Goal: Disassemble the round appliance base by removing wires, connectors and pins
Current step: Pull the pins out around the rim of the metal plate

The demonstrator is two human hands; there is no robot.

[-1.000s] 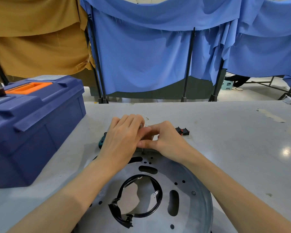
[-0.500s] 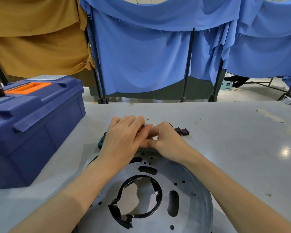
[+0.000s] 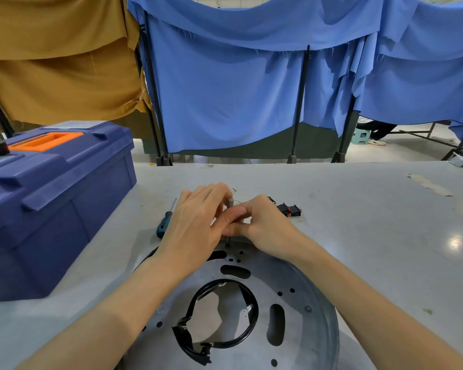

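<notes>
Hands meet at the far rim of the round base (image 3: 313,332), which lies flat on the table (image 3: 372,222) in the lower centre of the frame. The left hand (image 3: 198,225) curls its fingers round a small grey pin (image 3: 230,202) standing upright at that rim. The right hand (image 3: 267,225) has curled fingers and its thumb pressed in beside it, but whether it pinches the pin or only steadies it cannot be told. The pin looks stiff, thin and smooth, probably slippery, so a hold low on its shaft would likely serve best. The base seems rigid sheet metal with hard edges. A black wire loop (image 3: 183,340), pliable by its look, rings the central opening. A screwdriver (image 3: 166,220) lies left of the hands, a black connector (image 3: 289,209) right.
</notes>
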